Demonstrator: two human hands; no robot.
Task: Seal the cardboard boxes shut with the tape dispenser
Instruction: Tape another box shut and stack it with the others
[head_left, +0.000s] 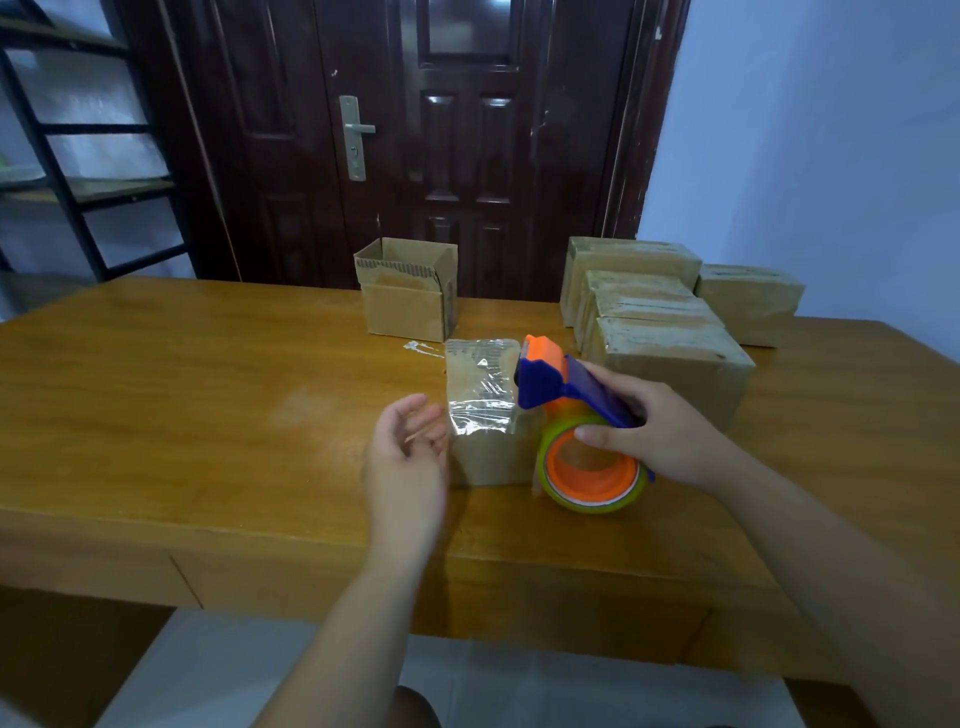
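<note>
Right hand (657, 426): grips the tape dispenser (576, 415) by its blue handle, cutter end at the box top, probably finishing a strip.
Left hand (410, 441): fingers relaxed, holds nothing, beside the box, ready to steady it.
Taped box (485, 410): mid-table (182, 374), clear tape wrinkled over top and front.
Open box (410, 296): behind, flaps up, untaped.
Sealed boxes (670, 332): grouped right, out of the way.

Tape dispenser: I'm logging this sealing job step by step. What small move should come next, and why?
Probably bring the left hand onto the small box and press the clear tape flat. The tape over its top and near face looks wrinkled, the left hand is open beside it, and the right hand grips the tape dispenser at the box's right edge.
</note>
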